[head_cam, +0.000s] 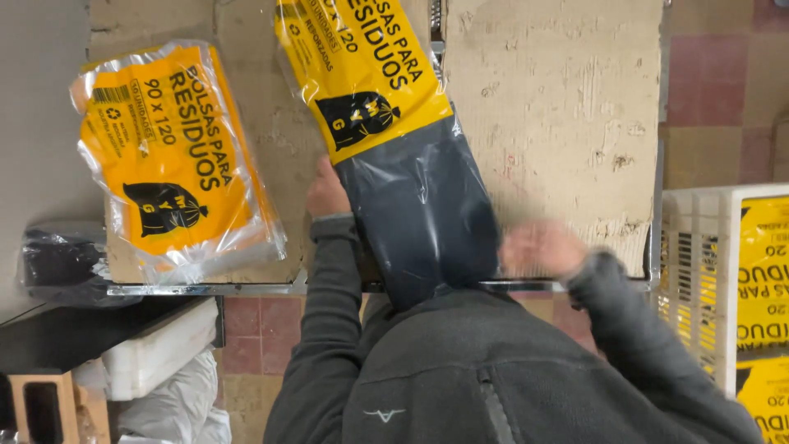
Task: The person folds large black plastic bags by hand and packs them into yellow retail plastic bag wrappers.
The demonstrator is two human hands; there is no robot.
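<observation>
A long pack of dark bags (411, 189) with a yellow label lies lengthwise on the cardboard-covered table (567, 107), its near end reaching my chest. My left hand (326, 193) grips the pack's left edge, with the fingers tucked behind the plastic. My right hand (538, 248) is blurred by motion just right of the pack's near end, above the table's metal front edge. I cannot tell whether it touches the pack. A second pack (173, 156) with the same yellow label, in clear plastic, rests at the table's left end, apart from both hands.
A white slatted crate (699, 271) holding more yellow-labelled packs (764, 279) stands at the right. At lower left there is a black shelf (74, 329) with white bags (177, 395) beneath it. The floor is red and tan tiles (715, 74).
</observation>
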